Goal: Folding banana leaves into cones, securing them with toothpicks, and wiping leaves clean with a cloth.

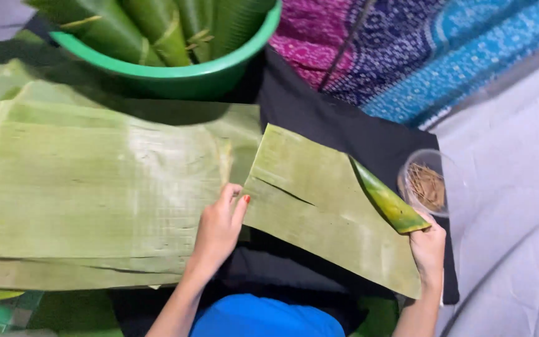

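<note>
My left hand (218, 228) pinched the near edge of the banana leaf (319, 206) on the black cloth (319, 118). My right hand (428, 246) gripped its folded corner. It looked thin, floppy, already split, best held by the edges.

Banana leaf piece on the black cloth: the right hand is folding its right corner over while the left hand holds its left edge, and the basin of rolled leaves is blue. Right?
Not quite. The head view shows the basin is green, not blue. The rest holds: the right hand folds the banana leaf piece at its right corner, and the left hand holds its left edge.
</note>
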